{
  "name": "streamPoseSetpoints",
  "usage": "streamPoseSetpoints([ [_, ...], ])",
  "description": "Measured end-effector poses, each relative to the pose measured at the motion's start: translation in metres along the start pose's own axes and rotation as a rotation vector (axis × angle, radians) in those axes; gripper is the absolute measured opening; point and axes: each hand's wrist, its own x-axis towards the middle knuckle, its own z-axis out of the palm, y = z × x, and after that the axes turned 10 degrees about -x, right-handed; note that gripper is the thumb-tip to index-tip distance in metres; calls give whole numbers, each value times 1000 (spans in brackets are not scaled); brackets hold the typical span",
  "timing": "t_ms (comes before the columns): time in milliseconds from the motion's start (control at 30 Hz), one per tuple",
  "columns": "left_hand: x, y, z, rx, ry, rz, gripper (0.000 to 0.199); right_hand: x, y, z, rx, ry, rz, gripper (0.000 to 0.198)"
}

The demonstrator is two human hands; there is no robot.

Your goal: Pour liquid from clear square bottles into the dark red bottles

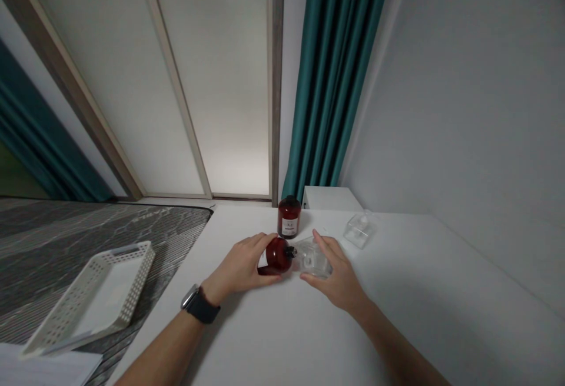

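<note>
Brown bottle (pixel 279 255) and clear bottle (pixel 310 258) meet between two grips

The left grip (pixel 245 263) is closed around the brown bottle, fingers over the far side and thumb along the near side. The bottle lies tipped over, its dark neck pointing toward the right grip (pixel 338 277). That one is wrapped around the clear bottle, a finger on the far side and the thumb on the near side. The two bottles sit end to end in the space between the grips, low over the white desk (pixel 273 339); whether the neck touches or enters the clear one is too small to tell.

Just beyond the left grip, a second brown bottle (pixel 289 216) stands upright with a pale label facing the person. Beyond the right grip and farther right, a clear container (pixel 359 231) rests on the desk, apart from both grips. A white cabinet (pixel 333 198) stands past the desk's far edge, with a green curtain (pixel 339 80) rising behind it.

On the wrist behind the left grip is a watch (pixel 202 305) with a dark strap. Well to the left of that grip, a white basket (pixel 140 292) sits on a grey patterned surface (pixel 172 230), near some paper (pixel 53 367).
</note>
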Motion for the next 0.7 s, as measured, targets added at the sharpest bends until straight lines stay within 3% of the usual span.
streamPoseSetpoints([
  [233, 1, 4, 3, 2, 28, 8, 78, 1, -3, -5, 34, 37, 54, 83],
  [700, 1, 5, 13, 17, 80, 23, 76, 1, -2, -12, -94, 102, -149, 86],
])
